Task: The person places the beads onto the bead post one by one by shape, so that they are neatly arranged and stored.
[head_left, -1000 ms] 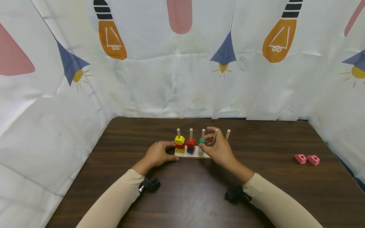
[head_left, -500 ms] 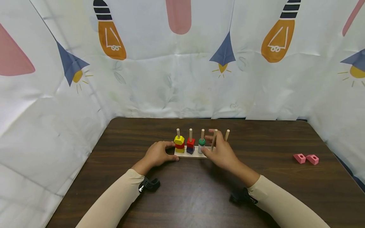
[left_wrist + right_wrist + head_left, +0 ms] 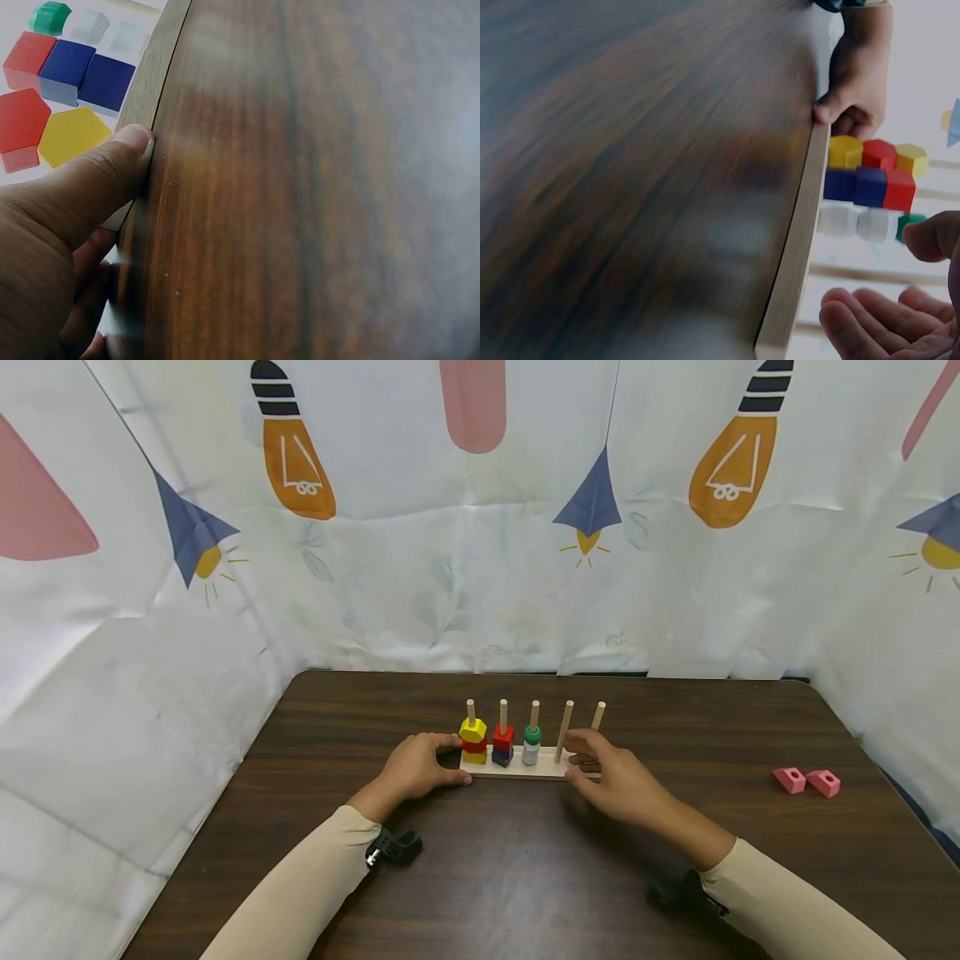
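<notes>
A wooden peg board (image 3: 551,769) with several upright pegs lies on the table. My left hand (image 3: 417,762) grips its left end, the thumb on the front edge in the left wrist view. Yellow and red blocks (image 3: 472,731) are stacked on the leftmost peg. Beside them, a red block (image 3: 502,737) tops dark blue blocks (image 3: 66,71). The third peg bears a green piece (image 3: 532,735) over white pieces (image 3: 857,223). Near the board's right end is my right hand (image 3: 618,781), thumb and fingers apart, holding nothing. It partly covers the bare right pegs (image 3: 564,731).
Two pink blocks (image 3: 807,780) with holes lie apart on the right of the brown table (image 3: 480,877). A white printed curtain (image 3: 465,585) hangs behind the table and along its sides.
My right hand has come away from the green piece and moved right and nearer to me, uncovering the third and fourth pegs. The left hand stays on the board's end.
</notes>
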`<state>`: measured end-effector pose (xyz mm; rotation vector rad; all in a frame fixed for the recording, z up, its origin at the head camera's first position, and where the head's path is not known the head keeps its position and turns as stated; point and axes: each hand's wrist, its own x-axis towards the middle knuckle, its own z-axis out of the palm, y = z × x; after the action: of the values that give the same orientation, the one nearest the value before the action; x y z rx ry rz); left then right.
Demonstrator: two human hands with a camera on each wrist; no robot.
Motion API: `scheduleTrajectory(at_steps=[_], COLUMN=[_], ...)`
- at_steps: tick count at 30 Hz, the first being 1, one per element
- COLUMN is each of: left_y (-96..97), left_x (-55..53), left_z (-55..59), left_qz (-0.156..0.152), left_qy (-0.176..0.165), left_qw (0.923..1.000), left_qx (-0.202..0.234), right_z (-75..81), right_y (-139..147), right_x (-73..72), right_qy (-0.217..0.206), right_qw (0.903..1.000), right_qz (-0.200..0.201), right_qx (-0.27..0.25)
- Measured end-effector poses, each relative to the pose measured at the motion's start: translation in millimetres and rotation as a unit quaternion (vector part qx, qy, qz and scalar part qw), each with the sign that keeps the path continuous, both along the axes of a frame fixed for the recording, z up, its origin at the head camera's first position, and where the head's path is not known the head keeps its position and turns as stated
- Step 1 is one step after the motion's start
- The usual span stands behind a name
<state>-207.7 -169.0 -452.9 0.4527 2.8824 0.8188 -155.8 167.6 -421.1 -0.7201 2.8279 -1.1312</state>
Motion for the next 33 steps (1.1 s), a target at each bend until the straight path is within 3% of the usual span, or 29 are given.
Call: scheduleTrajectory(at_steps=[7, 13, 24, 33], left_y=[-0.3, 0.7, 1.9, 1.3], left_x=[0.6, 1.2, 0.1, 1.9], left_z=[0.5, 1.3, 1.8, 2.0], left_qz=[0.001, 0.003, 0.005, 0.008], left_qy=[0.000, -0.003, -0.006, -0.005], left_qw=[1.0000, 1.0000, 1.0000, 0.9999], left_qx=[0.003, -0.001, -0.002, -0.008], right_z=[3.0, 7.4, 3.5, 2.5], right_y=[24, 57, 124, 178], right_x=[5.7, 9.2, 14.6, 22.3], right_qy=[0.011, 0.017, 0.028, 0.034], right_qw=[0.9995, 0.9989, 0.9909, 0.9690], right_qz=[0.004, -0.016, -0.109, -0.225], right_qx=[0.028, 0.041, 0.074, 0.097])
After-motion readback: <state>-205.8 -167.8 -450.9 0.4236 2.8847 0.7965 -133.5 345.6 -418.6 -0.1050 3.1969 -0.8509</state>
